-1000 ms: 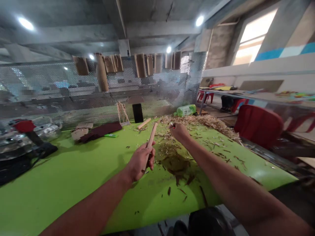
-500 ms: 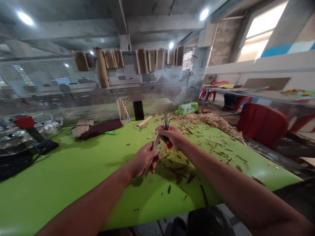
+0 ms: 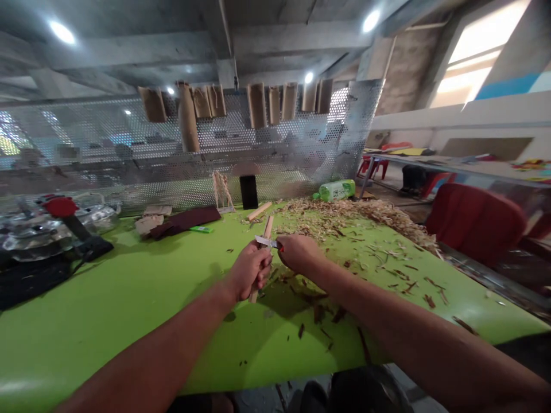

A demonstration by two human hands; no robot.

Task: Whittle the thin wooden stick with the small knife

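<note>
My left hand [image 3: 251, 268] is closed around a thin wooden stick [image 3: 268, 226], which slants up and away from me, its lower end poking out below the fist. My right hand [image 3: 299, 252] grips a utility knife [image 3: 267, 242]; most of the handle is hidden in the fingers, with a bit of orange showing. The blade points left and lies across the stick just above my left hand. Both hands are over the green table [image 3: 150, 332], with dark bark-like shavings [image 3: 318, 312] below them.
Pale wood shavings [image 3: 379, 215] are heaped along the table's back right, beside a green bottle [image 3: 336, 190] on its side. Another wood strip [image 3: 259, 211], a black phone-like slab [image 3: 248, 192] and dark red sheets [image 3: 189, 221] lie farther back. A red chair [image 3: 473, 223] stands right.
The knife has swung from pointing upward to lying across the stick, blade to the left. My right hand has turned over, fingers off the stick's upper end. The view has shifted slightly left.
</note>
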